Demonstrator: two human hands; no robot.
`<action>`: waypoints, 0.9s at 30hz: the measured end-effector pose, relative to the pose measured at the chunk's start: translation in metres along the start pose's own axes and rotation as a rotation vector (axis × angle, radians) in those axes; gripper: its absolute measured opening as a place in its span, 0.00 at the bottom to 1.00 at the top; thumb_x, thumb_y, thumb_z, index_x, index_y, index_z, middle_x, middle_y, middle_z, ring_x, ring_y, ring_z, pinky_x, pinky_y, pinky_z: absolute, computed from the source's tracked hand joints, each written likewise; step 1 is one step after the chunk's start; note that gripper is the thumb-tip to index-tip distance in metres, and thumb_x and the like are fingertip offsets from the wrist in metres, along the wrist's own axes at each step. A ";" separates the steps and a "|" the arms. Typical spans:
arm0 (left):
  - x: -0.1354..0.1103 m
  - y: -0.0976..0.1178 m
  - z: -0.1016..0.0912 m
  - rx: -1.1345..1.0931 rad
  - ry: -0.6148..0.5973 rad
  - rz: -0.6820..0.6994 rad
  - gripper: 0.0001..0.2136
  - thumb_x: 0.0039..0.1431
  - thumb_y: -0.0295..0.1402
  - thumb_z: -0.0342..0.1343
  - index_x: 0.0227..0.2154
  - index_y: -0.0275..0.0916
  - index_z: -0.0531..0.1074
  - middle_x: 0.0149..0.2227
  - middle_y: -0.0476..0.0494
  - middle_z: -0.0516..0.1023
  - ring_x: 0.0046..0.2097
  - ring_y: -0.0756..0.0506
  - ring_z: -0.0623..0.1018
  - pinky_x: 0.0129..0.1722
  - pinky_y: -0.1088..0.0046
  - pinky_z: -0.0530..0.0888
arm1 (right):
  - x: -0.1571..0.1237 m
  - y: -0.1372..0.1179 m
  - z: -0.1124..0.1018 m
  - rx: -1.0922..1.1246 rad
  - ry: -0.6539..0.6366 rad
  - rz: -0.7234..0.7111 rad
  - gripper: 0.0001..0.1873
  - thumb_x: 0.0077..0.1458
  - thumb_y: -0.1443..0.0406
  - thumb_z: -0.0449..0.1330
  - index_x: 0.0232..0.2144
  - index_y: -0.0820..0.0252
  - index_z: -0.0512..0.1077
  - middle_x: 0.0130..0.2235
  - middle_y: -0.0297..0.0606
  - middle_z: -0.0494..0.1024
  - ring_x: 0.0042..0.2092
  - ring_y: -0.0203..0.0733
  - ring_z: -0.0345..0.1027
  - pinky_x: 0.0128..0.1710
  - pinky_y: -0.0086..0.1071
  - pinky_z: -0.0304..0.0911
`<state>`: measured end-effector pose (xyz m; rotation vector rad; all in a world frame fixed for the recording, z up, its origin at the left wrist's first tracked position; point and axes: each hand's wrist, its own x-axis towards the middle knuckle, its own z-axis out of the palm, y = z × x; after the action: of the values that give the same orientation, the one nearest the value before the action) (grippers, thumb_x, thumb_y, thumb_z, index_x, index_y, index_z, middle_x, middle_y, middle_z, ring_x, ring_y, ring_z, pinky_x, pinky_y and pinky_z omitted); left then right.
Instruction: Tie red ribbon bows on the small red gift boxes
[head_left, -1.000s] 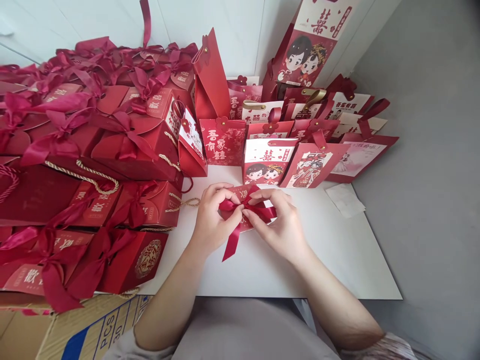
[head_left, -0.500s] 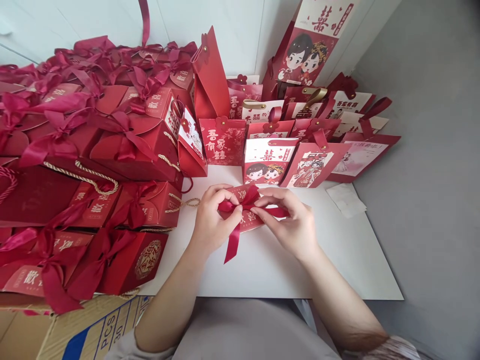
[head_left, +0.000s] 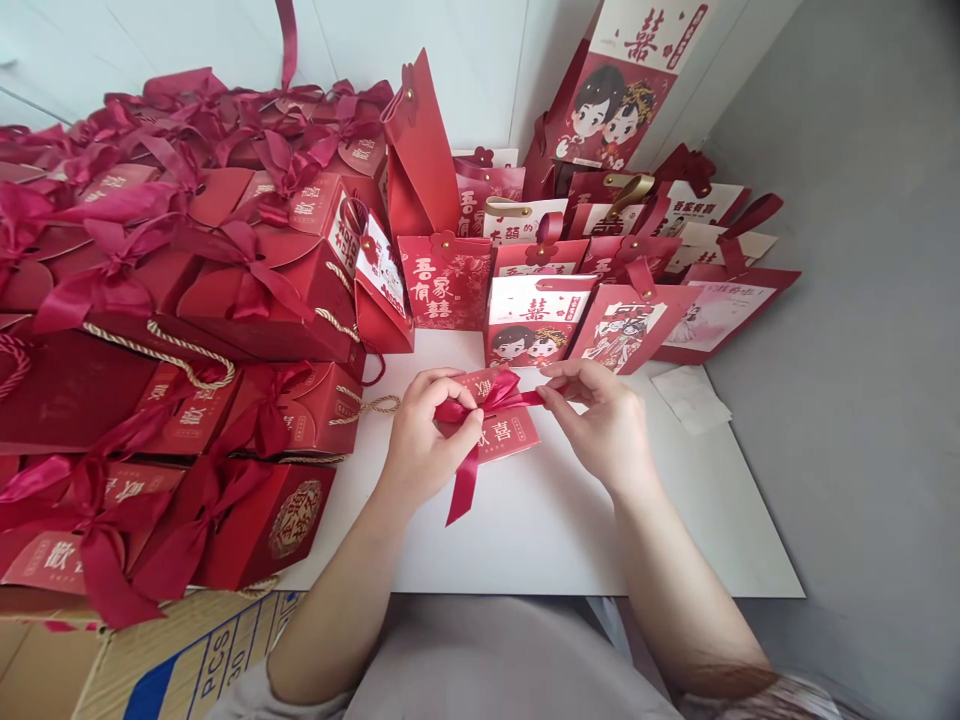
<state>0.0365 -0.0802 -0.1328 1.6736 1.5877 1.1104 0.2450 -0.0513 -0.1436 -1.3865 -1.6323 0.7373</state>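
A small red gift box (head_left: 510,432) with pale lettering sits on the white table, a dark red satin ribbon (head_left: 504,392) tied in a bow across its top. My left hand (head_left: 433,440) pinches the bow's left loop between thumb and fingers, and one ribbon tail hangs below it. To the right of the box, my right hand (head_left: 600,420) grips the ribbon's right part between thumb and forefinger, and that stretch is drawn out straight. My left fingers hide the box's left side.
Stacked red boxes with ribbon bows (head_left: 247,285) fill the left side. Several red and white paper gift bags (head_left: 536,325) stand behind the box. A white tissue (head_left: 690,400) lies at the right, near a grey wall. A cardboard carton (head_left: 195,660) is below the table's left edge.
My right hand has moved right, away from the bow's knot, pulling the ribbon out taut. More of the box's front shows. My left hand has stayed nearly in place.
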 end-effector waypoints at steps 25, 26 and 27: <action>0.005 -0.005 0.000 0.010 -0.006 0.022 0.03 0.57 0.28 0.59 0.30 0.42 0.72 0.48 0.45 0.75 0.52 0.42 0.76 0.53 0.63 0.72 | -0.031 -0.048 -0.016 0.630 0.053 -0.381 0.08 0.66 0.62 0.56 0.46 0.42 0.62 0.39 0.34 0.69 0.17 0.29 0.48 0.10 0.31 0.53; 0.006 -0.006 0.000 0.017 -0.008 0.027 0.03 0.57 0.28 0.59 0.30 0.42 0.72 0.48 0.45 0.76 0.52 0.42 0.77 0.53 0.63 0.72 | -0.032 -0.050 -0.015 0.634 0.070 -0.390 0.08 0.67 0.63 0.55 0.46 0.42 0.62 0.39 0.34 0.70 0.17 0.29 0.48 0.10 0.30 0.53; 0.006 -0.006 0.000 0.021 -0.010 0.031 0.03 0.57 0.28 0.59 0.30 0.42 0.72 0.48 0.45 0.76 0.52 0.42 0.77 0.53 0.63 0.72 | -0.033 -0.051 -0.015 0.648 0.082 -0.392 0.09 0.67 0.65 0.55 0.45 0.42 0.63 0.39 0.33 0.70 0.17 0.29 0.47 0.10 0.29 0.53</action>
<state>0.0334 -0.0733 -0.1371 1.7206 1.5770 1.1030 0.2348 -0.0954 -0.1000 -0.6067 -1.3659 0.8554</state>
